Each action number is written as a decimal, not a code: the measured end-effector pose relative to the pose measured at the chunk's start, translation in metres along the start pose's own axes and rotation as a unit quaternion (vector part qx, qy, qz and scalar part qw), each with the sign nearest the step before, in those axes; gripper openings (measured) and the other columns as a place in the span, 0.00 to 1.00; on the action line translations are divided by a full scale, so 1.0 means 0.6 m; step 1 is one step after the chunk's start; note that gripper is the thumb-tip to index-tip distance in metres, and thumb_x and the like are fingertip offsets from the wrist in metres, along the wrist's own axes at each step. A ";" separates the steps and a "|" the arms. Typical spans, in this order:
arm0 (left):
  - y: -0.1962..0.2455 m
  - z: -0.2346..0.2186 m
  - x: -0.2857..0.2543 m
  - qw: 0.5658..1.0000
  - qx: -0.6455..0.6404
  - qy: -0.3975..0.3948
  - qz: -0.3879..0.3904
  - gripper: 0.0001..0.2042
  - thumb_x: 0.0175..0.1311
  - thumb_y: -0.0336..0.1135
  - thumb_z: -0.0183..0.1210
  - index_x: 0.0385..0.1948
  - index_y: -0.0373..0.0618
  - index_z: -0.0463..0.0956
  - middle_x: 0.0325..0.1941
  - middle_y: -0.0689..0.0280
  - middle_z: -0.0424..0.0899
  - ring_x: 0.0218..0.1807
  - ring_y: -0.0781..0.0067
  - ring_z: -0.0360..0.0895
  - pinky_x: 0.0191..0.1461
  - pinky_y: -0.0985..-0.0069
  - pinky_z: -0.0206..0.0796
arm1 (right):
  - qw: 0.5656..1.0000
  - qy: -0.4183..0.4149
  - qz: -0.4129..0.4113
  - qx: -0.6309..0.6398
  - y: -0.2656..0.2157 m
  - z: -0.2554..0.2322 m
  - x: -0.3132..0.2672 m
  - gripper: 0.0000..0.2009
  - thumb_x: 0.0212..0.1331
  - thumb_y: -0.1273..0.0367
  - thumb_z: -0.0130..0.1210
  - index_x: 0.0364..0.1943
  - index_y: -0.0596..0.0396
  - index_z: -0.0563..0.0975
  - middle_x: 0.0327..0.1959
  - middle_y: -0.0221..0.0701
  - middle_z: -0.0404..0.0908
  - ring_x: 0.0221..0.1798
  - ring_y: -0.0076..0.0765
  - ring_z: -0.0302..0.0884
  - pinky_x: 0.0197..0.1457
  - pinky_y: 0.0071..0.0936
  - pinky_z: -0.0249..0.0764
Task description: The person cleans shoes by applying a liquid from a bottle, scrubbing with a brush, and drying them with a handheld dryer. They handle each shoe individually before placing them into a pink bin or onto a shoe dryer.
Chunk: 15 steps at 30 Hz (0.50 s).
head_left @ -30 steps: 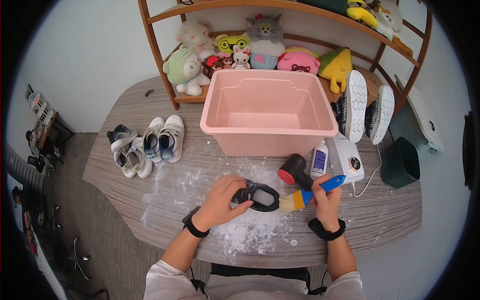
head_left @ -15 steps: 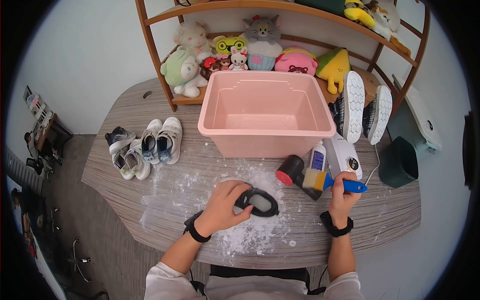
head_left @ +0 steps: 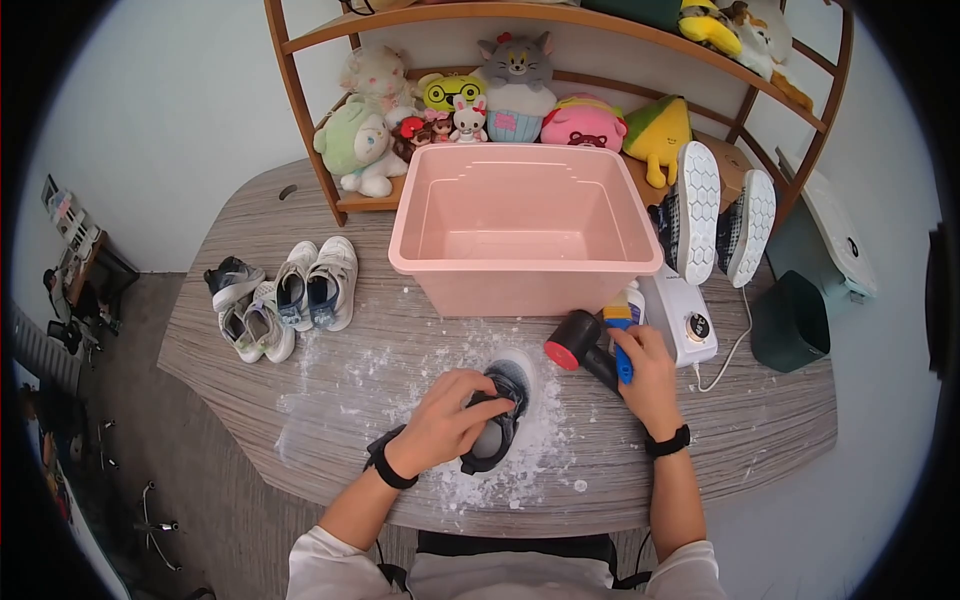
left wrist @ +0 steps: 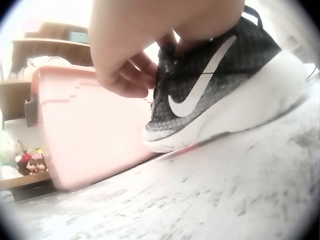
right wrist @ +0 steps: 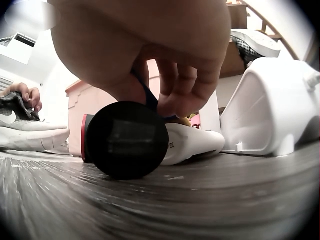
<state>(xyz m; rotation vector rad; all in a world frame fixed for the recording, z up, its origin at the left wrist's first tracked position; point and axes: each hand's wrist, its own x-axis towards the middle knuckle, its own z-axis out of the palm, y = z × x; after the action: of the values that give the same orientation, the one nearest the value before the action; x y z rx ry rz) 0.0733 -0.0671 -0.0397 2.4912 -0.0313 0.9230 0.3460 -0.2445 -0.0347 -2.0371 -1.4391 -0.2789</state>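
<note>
A dark shoe [head_left: 508, 385] with a white sole stands on the powdery tabletop, toe toward the tub; the left wrist view shows its white swoosh [left wrist: 202, 80]. My left hand [head_left: 445, 420] grips its upper at the laces and tongue. On the right, my right hand [head_left: 648, 380] pinches the blue handle [head_left: 624, 358] of a brush whose ferrule [head_left: 616, 314] points toward the pink tub [head_left: 530, 290]. Directly beside that hand lies a black and red hair dryer [head_left: 574, 342]. Behind the brush is a white bottle [head_left: 636, 298], partly hidden. The brush's bristles are hard to make out.
Several small shoes [head_left: 325, 285] stand at the left. A white device [head_left: 682, 320] with a cord is right of the bottle, with checkered shoes [head_left: 700, 215] propped above it. A dark green bin [head_left: 790, 322] stands at the far right; plush toys [head_left: 515, 85] fill the shelf behind.
The shoe has turned from lying sideways to toe pointing away, with my left hand still on it. My right hand has brought the brush away from the shoe, down beside the dryer and bottle.
</note>
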 end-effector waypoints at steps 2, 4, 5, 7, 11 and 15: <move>-0.002 0.001 -0.001 1.000 -0.014 0.003 -0.021 0.21 0.47 0.17 0.63 0.46 0.45 0.84 0.48 0.59 0.78 0.52 0.52 0.78 0.56 0.59 0.73 | 1.000 -0.014 -0.007 -0.016 0.002 0.004 -0.001 0.26 0.45 0.85 0.61 0.53 0.54 0.83 0.47 0.38 0.78 0.50 0.52 0.77 0.53 0.43 0.77; -0.004 -0.005 -0.001 0.999 -0.018 0.000 -0.032 0.21 0.46 0.16 0.62 0.45 0.45 0.85 0.48 0.59 0.79 0.51 0.53 0.78 0.54 0.61 0.74 | 0.999 -0.027 -0.014 -0.031 0.002 0.005 0.000 0.26 0.44 0.85 0.61 0.53 0.54 0.83 0.47 0.38 0.78 0.50 0.51 0.76 0.53 0.43 0.77; -0.004 -0.007 0.000 0.999 -0.024 -0.003 -0.043 0.21 0.46 0.16 0.61 0.45 0.45 0.85 0.47 0.59 0.79 0.50 0.54 0.79 0.52 0.62 0.75 | 0.999 -0.032 -0.013 -0.034 0.001 0.005 0.001 0.26 0.45 0.85 0.60 0.53 0.54 0.83 0.47 0.38 0.78 0.50 0.51 0.76 0.53 0.43 0.76; 0.001 -0.013 0.004 0.999 -0.028 0.008 -0.040 0.20 0.46 0.17 0.62 0.44 0.44 0.85 0.47 0.59 0.79 0.49 0.55 0.79 0.51 0.63 0.75 | 0.999 -0.036 -0.012 -0.036 0.000 0.005 0.003 0.26 0.46 0.84 0.60 0.54 0.54 0.83 0.47 0.37 0.78 0.50 0.51 0.75 0.53 0.42 0.76; 0.015 -0.020 0.004 0.998 -0.035 0.033 -0.027 0.15 0.46 0.22 0.66 0.40 0.44 0.83 0.41 0.60 0.81 0.44 0.58 0.79 0.43 0.67 0.72 | 0.999 -0.039 -0.017 -0.028 0.005 0.004 0.002 0.23 0.51 0.83 0.59 0.53 0.54 0.84 0.46 0.37 0.78 0.49 0.51 0.76 0.53 0.42 0.76; 0.034 -0.026 0.006 0.998 -0.001 0.050 0.025 0.12 0.45 0.25 0.68 0.34 0.45 0.83 0.36 0.64 0.81 0.39 0.62 0.78 0.39 0.68 0.69 | 0.999 -0.041 -0.027 -0.017 0.008 0.002 0.004 0.20 0.53 0.82 0.58 0.52 0.55 0.84 0.46 0.38 0.78 0.47 0.51 0.76 0.52 0.43 0.75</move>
<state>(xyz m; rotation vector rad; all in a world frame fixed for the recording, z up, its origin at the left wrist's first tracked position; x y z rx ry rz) 0.0631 -0.0775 -0.0184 2.4503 -0.0623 1.0659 0.3511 -0.2429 -0.0363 -2.0614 -1.5507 -0.2452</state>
